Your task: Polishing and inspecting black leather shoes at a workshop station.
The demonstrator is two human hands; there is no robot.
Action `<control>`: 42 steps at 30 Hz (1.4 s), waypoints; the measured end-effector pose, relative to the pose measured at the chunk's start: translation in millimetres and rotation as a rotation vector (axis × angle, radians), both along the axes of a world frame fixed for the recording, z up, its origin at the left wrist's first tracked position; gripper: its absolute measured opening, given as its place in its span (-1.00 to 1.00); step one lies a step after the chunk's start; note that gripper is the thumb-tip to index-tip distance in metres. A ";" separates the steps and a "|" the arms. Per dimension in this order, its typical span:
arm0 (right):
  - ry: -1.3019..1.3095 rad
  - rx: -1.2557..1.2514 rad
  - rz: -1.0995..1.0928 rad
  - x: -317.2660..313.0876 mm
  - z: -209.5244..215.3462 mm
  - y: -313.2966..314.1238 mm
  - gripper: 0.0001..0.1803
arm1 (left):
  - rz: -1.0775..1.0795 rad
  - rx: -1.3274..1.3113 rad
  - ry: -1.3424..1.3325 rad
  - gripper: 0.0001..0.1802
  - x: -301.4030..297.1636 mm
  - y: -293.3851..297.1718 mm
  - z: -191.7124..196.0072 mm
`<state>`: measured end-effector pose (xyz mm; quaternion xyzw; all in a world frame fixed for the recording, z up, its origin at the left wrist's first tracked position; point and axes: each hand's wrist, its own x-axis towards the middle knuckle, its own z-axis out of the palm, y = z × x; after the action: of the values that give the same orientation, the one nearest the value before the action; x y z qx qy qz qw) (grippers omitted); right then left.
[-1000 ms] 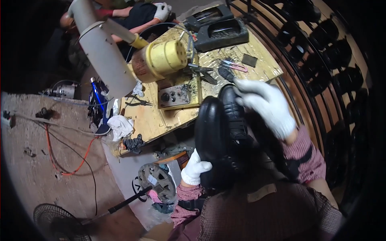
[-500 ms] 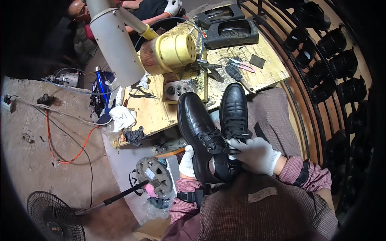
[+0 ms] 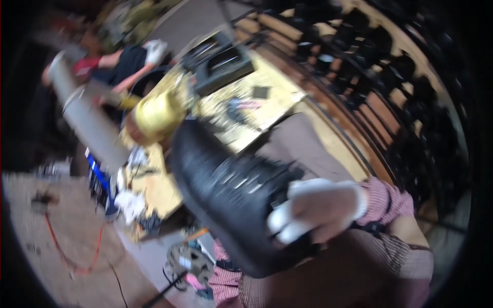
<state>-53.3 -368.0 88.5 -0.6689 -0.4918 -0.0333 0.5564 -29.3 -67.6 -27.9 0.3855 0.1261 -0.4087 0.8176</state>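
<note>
A black lace-up shoe (image 3: 210, 185) fills the middle of the view, blurred by motion, its toe pointing away and to the left. My right hand (image 3: 323, 208), in a white knit glove, has its fingers wrapped over the shoe's opening near the laces. My left hand is hidden behind the shoe; only its pink checked sleeve (image 3: 223, 259) shows at the lower edge. The second shoe cannot be made out apart from this one.
Beyond the shoe is a yellow worktable (image 3: 277, 97) with black trays (image 3: 224, 66), a brush (image 3: 233, 110) and a yellow cylinder (image 3: 162, 115) beside a grey pipe (image 3: 95, 123). Racks of black shoes (image 3: 359, 77) stand right. A gloved co-worker's hand (image 3: 155, 51) shows at the far left.
My view has swung, and the table has shifted left. The shoe looks larger and closer. My right hand has gone from the laces to the shoe's opening; my left hand has passed out of sight.
</note>
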 end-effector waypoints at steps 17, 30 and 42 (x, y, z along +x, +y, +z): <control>0.714 -0.233 -1.173 -102.1 11.6 -92.5 -0.53 | -0.340 0.067 -0.221 -0.20 38.2 -103.9 4.9; 1.047 -0.901 -1.677 -84.8 -173.9 -258.0 -0.44 | -0.072 -0.007 0.026 -0.21 41.7 -49.3 -5.0; 1.108 -0.600 -1.478 51.0 -172.5 -279.8 -0.26 | -0.077 0.044 0.039 -0.20 39.7 -52.1 -9.4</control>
<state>-2.4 -647.8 -84.0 -0.8440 0.3963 0.0718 0.3541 10.5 -119.7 -37.3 0.3998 0.1358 -0.4444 0.7901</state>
